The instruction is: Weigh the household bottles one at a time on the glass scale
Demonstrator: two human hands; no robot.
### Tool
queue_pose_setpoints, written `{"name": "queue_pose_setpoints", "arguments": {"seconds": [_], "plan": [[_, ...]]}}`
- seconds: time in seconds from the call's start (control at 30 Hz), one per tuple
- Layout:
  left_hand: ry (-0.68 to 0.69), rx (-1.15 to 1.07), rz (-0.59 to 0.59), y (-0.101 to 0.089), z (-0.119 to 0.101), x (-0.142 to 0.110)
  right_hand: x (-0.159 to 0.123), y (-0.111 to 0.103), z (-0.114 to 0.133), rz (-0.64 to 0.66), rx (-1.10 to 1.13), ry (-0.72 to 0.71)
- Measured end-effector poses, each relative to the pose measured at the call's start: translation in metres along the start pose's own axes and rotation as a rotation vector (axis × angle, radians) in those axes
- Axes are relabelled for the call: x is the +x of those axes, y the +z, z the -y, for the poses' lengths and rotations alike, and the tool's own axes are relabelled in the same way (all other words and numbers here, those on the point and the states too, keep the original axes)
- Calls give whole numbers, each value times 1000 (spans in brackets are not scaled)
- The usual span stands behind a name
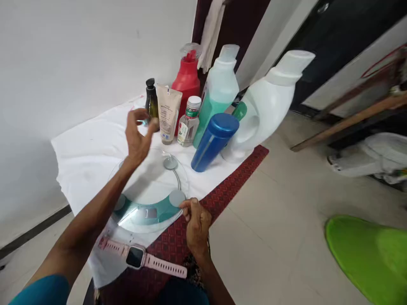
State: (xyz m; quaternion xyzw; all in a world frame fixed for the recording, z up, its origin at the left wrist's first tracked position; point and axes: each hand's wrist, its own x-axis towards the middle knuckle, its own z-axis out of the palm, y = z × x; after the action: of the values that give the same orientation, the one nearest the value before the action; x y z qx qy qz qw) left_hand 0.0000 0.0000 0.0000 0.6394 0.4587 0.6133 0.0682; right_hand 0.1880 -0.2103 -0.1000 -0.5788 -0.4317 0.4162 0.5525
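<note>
My left hand (139, 137) hovers above the far side of a round glass bathroom scale (151, 212), its thumb and fingers apart. Just beyond the fingers stands a small dark pump bottle (151, 103); whether they touch it I cannot tell. A beige squeeze tube (168, 112) is beside that bottle. My right hand (197, 224) is at the scale's near right rim with fingers curled in and no object visible in them. Its fingertips are close to the glass edge. In front of me lies a smartwatch (135, 256) with a pink strap.
Right of the tube stand a clear jar (188, 123), a red bottle (187, 80), a green-liquid bottle (219, 84), a blue canister (214, 142) and a large white jug (270, 106). A white cloth (82, 156) covers the table. A green stool (365, 250) is on the floor at right.
</note>
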Motion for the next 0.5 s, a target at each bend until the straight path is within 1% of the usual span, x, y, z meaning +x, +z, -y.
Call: {"name": "queue_pose_setpoints", "arguments": {"seconds": [0.07,0.1,0.13,0.2,0.3,0.37,0.43,0.5], "plan": [[59,-91,194,18,-31,-21,0,0,2,-10,18,-7],[71,-115,272,29,-44,-30,1,1,2,-11,23,-14],[65,-145,344,40,-55,-37,1,1,3,-10,25,-23],[-1,-158,435,66,-69,-47,2,1,5,-1,18,-43],[-145,-70,491,103,-74,-50,2,1,8,34,0,-95],[-209,-12,489,121,-72,-50,3,1,11,50,-14,-136],[-247,29,473,131,-70,-51,4,0,12,68,-39,-169],[-266,53,455,131,-70,-51,5,0,11,93,-70,-179]]}}
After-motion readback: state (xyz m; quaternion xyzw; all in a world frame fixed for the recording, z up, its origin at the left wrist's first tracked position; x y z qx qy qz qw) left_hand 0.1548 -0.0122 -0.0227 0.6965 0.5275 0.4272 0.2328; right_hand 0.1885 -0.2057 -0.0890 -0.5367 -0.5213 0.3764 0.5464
